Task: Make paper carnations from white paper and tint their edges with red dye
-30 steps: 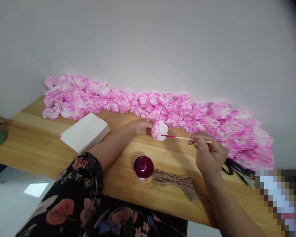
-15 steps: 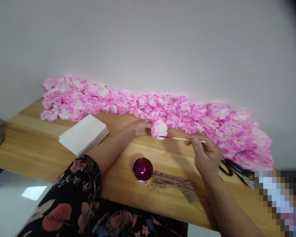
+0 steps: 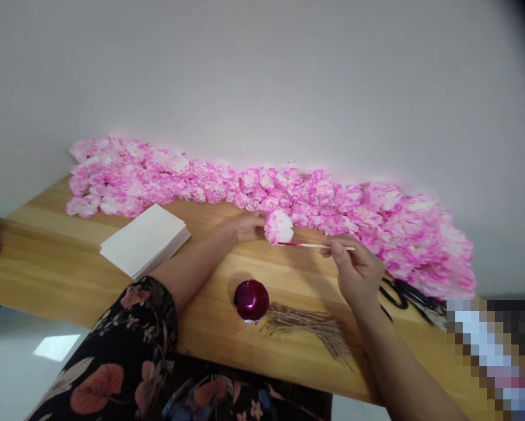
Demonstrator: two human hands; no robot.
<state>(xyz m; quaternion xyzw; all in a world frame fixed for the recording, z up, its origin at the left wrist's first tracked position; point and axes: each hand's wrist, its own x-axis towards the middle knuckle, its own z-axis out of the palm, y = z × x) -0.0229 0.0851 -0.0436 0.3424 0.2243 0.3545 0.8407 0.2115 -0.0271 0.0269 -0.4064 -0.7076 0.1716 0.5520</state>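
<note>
My left hand is closed on a white paper flower, whose left side is streaked pink; the fingertips are partly hidden behind it. Between the fingers of my right hand is a thin wooden stick, its far end coated dark magenta. That coloured tip lies at the flower's lower edge. Below the hands stands a small round cup of dark magenta liquid. To the cup's right lies a bundle of thin brown twigs.
A long heap of pink-and-white paper flowers lines the table's back edge against the wall. On the left is a stack of white paper. Black-handled scissors lie to the right of my right hand, on the wooden table.
The stick's tip has moved slightly down relative to the flower, from its face to its lower edge. The whole view has shifted a little, and both hands keep their hold.
</note>
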